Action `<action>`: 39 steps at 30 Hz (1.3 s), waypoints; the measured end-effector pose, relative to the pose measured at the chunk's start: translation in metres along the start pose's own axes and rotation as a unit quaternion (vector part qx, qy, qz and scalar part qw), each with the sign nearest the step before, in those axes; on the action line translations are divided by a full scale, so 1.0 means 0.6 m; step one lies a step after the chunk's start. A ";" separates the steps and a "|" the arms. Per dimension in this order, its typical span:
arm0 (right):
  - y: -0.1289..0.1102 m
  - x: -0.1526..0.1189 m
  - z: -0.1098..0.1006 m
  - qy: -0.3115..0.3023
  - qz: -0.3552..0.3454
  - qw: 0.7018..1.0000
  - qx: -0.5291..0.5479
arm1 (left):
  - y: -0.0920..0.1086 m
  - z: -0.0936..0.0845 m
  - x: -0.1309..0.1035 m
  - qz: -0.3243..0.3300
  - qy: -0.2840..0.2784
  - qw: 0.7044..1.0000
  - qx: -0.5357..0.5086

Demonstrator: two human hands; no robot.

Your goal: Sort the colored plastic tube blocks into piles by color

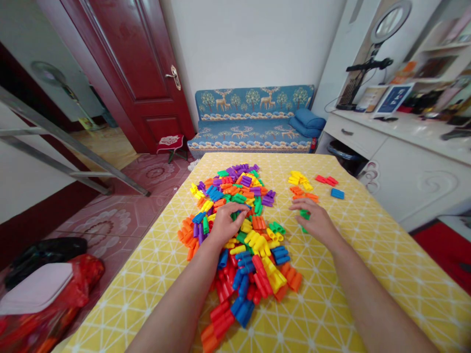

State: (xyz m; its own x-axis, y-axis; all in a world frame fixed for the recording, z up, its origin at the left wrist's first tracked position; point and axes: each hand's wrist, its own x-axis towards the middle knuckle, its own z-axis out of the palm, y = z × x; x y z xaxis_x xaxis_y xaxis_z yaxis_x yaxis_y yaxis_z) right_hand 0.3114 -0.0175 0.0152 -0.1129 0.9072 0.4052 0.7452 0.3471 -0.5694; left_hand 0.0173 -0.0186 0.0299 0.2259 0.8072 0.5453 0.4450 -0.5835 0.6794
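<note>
A large heap of plastic toy building blocks (259,241) in red, blue, yellow, orange, green and purple lies along the left and middle of the table. My left hand (227,223) rests on the heap, thumb and fingers drawn together; what they hold, if anything, is hidden. To the right of the heap, my right hand (314,220) is over green blocks (304,214), its fingers apart and partly covering them. Beyond that hand are small groups of yellow blocks (300,179), orange blocks (303,193) and red blocks (327,180), with a blue block (337,193) beside them.
A yellow patterned cloth (371,250) covers the table. Behind it stands a blue sofa (253,130). To the right is a white dresser (412,162) with a ring light (392,22). A metal ladder (73,152) and plastic bags (84,279) are at the left.
</note>
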 end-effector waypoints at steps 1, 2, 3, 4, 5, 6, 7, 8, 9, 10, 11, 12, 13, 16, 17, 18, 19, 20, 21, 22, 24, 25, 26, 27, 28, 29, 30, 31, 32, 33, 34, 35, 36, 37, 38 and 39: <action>-0.014 0.001 0.001 -0.061 -0.032 0.997 0.035 | -0.001 0.000 0.000 0.000 -0.001 1.000 0.000; -0.027 0.000 0.003 -0.116 -0.058 0.990 0.058 | -0.002 0.000 -0.001 -0.001 -0.002 1.000 0.000; -0.038 -0.001 0.007 -0.155 -0.075 0.983 0.069 | -0.003 0.000 -0.001 -0.002 -0.003 1.000 -0.001; -0.047 -0.002 0.012 -0.176 -0.083 0.978 0.074 | -0.004 0.000 -0.001 -0.003 -0.005 1.000 -0.003; -0.053 -0.004 0.018 -0.184 -0.082 0.976 0.077 | -0.004 0.000 -0.001 -0.005 -0.007 1.000 -0.005; -0.057 -0.006 0.025 -0.185 -0.076 0.976 0.082 | -0.004 0.000 -0.001 -0.005 -0.010 1.000 -0.007; -0.060 -0.007 0.031 -0.181 -0.065 0.978 0.085 | -0.004 0.000 -0.001 -0.006 -0.012 1.000 -0.009; -0.061 -0.007 0.036 -0.172 -0.053 0.980 0.086 | -0.003 0.001 -0.001 -0.007 -0.014 1.000 -0.011; -0.063 -0.007 0.040 -0.158 -0.040 0.983 0.087 | -0.003 0.001 -0.001 -0.007 -0.015 1.000 -0.013; -0.065 -0.007 0.043 -0.141 -0.026 0.986 0.090 | -0.002 0.002 -0.001 -0.006 -0.018 1.000 -0.014; -0.067 -0.007 0.044 -0.122 -0.012 0.988 0.097 | -0.002 0.003 -0.001 -0.006 -0.021 1.000 -0.015; -0.070 -0.006 0.045 -0.103 0.004 0.989 0.107 | -0.001 0.003 -0.001 -0.005 -0.025 1.000 -0.016; -0.074 -0.006 0.046 -0.088 0.021 0.988 0.123 | 0.000 0.003 -0.001 -0.005 -0.029 0.999 -0.017; -0.090 -0.008 0.051 -0.081 0.066 0.976 0.191 | 0.004 0.001 -0.001 0.010 -0.049 0.999 -0.016; -0.096 -0.010 0.055 -0.088 0.076 0.969 0.218 | 0.007 0.000 0.000 0.020 -0.062 0.998 -0.013; -0.102 -0.012 0.060 -0.095 0.083 0.962 0.242 | 0.009 -0.001 0.000 0.033 -0.078 0.996 -0.006; -0.107 -0.013 0.064 -0.103 0.087 0.956 0.262 | 0.012 -0.002 0.000 0.046 -0.097 0.994 0.003; -0.111 -0.014 0.068 -0.107 0.088 0.952 0.273 | 0.014 -0.003 0.000 0.056 -0.114 0.992 0.014; -0.114 -0.014 0.069 -0.107 0.088 0.951 0.275 | 0.015 -0.004 0.000 0.063 -0.129 0.989 0.026; -0.113 -0.012 0.067 -0.102 0.087 0.954 0.268 | 0.016 -0.004 0.000 0.065 -0.138 0.988 0.037; -0.100 -0.004 0.051 -0.078 0.085 0.963 0.243 | 0.015 -0.004 0.000 0.061 -0.144 0.986 0.052; -0.086 0.000 0.038 -0.053 0.087 0.968 0.228 | 0.015 -0.004 0.000 0.058 -0.143 0.987 0.055; -0.067 0.004 0.021 -0.020 0.093 0.974 0.207 | 0.014 -0.004 0.000 0.054 -0.141 0.987 0.055; -0.044 0.008 0.002 0.015 0.103 0.978 0.179 | 0.013 -0.003 0.000 0.052 -0.140 0.987 0.055; -0.018 0.009 -0.018 0.054 0.118 0.981 0.141 | 0.012 -0.003 0.000 0.051 -0.139 0.987 0.054; 0.010 0.009 -0.036 0.083 0.140 0.983 0.088 | 0.011 -0.003 0.000 0.049 -0.139 0.988 0.053; 0.038 0.008 -0.053 0.098 0.164 0.981 0.036 | 0.010 -0.003 0.000 0.049 -0.139 0.988 0.053; 0.064 0.004 -0.066 0.100 0.189 0.977 -0.008 | 0.009 -0.003 0.000 0.048 -0.138 0.988 0.054; 0.087 0.000 -0.075 0.091 0.209 0.973 -0.042 | 0.008 -0.002 0.000 0.046 -0.137 0.988 0.055; 0.105 -0.005 -0.080 0.077 0.219 0.971 -0.063 | 0.008 -0.002 0.001 0.046 -0.136 0.988 0.056; 0.119 -0.010 -0.082 0.063 0.222 0.970 -0.070 | 0.007 -0.002 0.001 0.046 -0.136 0.988 0.056; 0.127 -0.014 -0.081 0.046 0.218 0.973 -0.065 | 0.007 -0.001 0.001 0.046 -0.135 0.988 0.055; 0.130 -0.017 -0.078 0.027 0.209 0.976 -0.047 | 0.006 -0.001 0.001 0.047 -0.135 0.988 0.054; 0.130 -0.019 -0.075 0.008 0.202 0.979 -0.021 | 0.006 -0.001 0.001 0.048 -0.135 0.988 0.052; 0.126 -0.019 -0.071 -0.011 0.198 0.980 0.007 | 0.006 -0.001 0.001 0.049 -0.135 0.988 0.051; 0.122 -0.019 -0.069 -0.027 0.199 0.979 0.033 | 0.006 -0.001 0.001 0.049 -0.135 0.988 0.050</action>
State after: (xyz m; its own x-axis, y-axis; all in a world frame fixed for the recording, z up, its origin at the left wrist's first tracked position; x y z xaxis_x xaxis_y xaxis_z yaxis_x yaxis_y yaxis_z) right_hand 0.3944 -0.0122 -0.0015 0.1422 0.9842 0.1051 0.6935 -0.0233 -0.7201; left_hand 0.0186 -0.0204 0.0331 0.4888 0.7494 0.4466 0.4897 -0.6594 0.5705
